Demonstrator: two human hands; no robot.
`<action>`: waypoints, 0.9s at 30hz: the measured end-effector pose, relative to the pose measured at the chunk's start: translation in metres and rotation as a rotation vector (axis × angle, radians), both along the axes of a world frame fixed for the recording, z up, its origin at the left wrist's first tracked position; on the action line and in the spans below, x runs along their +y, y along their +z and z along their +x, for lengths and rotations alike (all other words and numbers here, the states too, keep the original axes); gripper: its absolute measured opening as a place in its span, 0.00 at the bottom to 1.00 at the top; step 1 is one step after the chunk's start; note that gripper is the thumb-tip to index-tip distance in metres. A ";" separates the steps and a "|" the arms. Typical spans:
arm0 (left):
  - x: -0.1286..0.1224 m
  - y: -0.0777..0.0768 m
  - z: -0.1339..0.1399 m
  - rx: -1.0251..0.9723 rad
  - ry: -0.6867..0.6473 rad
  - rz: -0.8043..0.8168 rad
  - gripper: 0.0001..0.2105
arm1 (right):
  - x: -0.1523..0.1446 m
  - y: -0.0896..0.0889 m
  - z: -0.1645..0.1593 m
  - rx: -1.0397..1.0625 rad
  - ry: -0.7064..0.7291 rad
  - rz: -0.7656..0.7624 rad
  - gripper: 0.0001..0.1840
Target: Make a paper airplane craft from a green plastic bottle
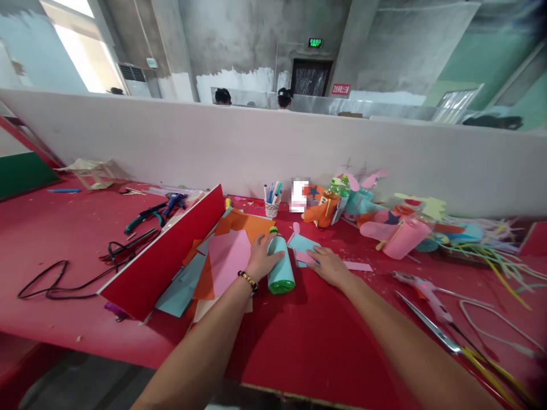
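My left hand [261,259] is closed around the side of a green plastic bottle [282,286] that lies on the table, its cap end pointing away from me. Light blue paper [278,250] wraps the bottle's middle. Just right of it, the fingers of my right hand [328,265] are bent together on a pink paper strip [359,266]. Under those fingertips a light blue paper sheet [305,244] lies on the red tabletop. The underside of my right fingers is hidden.
Coloured paper sheets [226,256] lie left, against a leaning red board [171,256]. A pen cup [272,209] and decorated bottles [327,210] stand by the white partition [239,142]. Scissors [436,330] and a pink glue gun [427,293] lie right. Pliers [147,216] are far left.
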State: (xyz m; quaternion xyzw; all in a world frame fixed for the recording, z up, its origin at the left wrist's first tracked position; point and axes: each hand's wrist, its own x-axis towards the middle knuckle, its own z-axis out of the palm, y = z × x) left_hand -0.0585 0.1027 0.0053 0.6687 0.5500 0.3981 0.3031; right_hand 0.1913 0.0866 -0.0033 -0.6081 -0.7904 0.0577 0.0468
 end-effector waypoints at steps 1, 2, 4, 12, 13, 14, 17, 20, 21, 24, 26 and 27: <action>-0.001 0.000 0.001 0.002 -0.008 0.007 0.27 | -0.009 0.000 0.004 0.002 0.003 0.004 0.26; -0.001 0.000 0.001 0.005 -0.015 0.014 0.27 | -0.019 0.000 0.008 0.009 0.007 0.013 0.26; -0.002 -0.001 0.002 0.007 -0.024 0.024 0.26 | -0.039 -0.002 0.016 0.041 0.020 0.046 0.26; -0.022 0.021 0.008 0.156 -0.088 0.260 0.23 | -0.098 -0.014 0.035 0.179 0.029 0.116 0.23; -0.028 0.026 0.009 0.212 -0.125 0.320 0.23 | -0.102 -0.015 0.036 0.198 0.028 0.128 0.22; -0.034 0.030 0.010 0.271 -0.171 0.357 0.22 | -0.105 -0.015 0.037 0.220 0.026 0.141 0.21; -0.052 0.039 0.014 0.451 -0.301 0.354 0.22 | -0.111 -0.016 0.039 0.299 0.008 0.176 0.20; -0.070 0.046 0.015 0.549 -0.303 0.356 0.21 | -0.114 -0.018 0.040 0.395 0.001 0.222 0.19; -0.077 0.049 0.015 0.555 -0.292 0.372 0.20 | -0.114 -0.018 0.039 0.429 0.001 0.245 0.18; -0.097 0.057 0.016 0.490 -0.296 0.434 0.16 | -0.116 -0.012 0.035 0.522 0.000 0.279 0.11; -0.111 0.060 0.019 0.417 -0.331 0.439 0.14 | -0.118 -0.005 0.032 0.572 -0.019 0.238 0.07; -0.117 0.060 0.022 0.388 -0.356 0.421 0.13 | -0.119 -0.001 0.031 0.597 -0.030 0.204 0.05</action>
